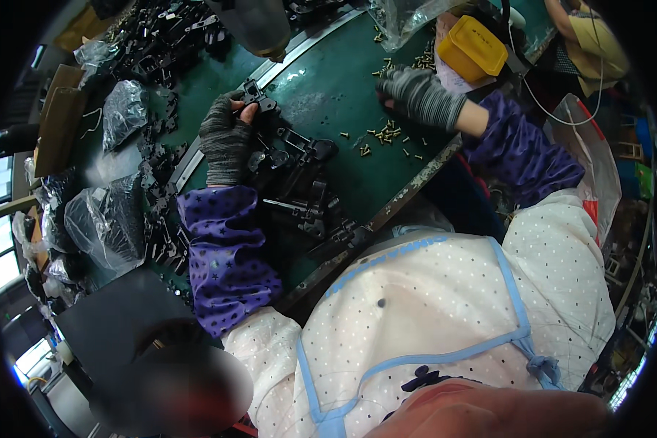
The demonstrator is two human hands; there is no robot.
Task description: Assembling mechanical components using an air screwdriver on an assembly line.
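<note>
The left hand (225, 139), in a grey knit glove, is closed around a small black metal bracket (257, 97), thumb and fingers pinching its near end so the part sticks out toward the far side of the green bench (328, 87). The right hand (419, 95), gloved the same, lies palm down with fingers spread and loosely curled over a scatter of small brass screws (388, 133); whether a screw is already pinched under the fingertips cannot be told. The screws lie to the right of the bracket, just near of the right hand, so that hand is far closer to them than the left. The bracket's long axis runs roughly near to far, tilted a little rightward. Between the two forearms a pile of black metal parts (306, 197) trails toward the bench's near edge. A yellow plastic tub (473, 47) sits just far of the right hand, and clear bags of black parts (106, 219) crowd the left side
</note>
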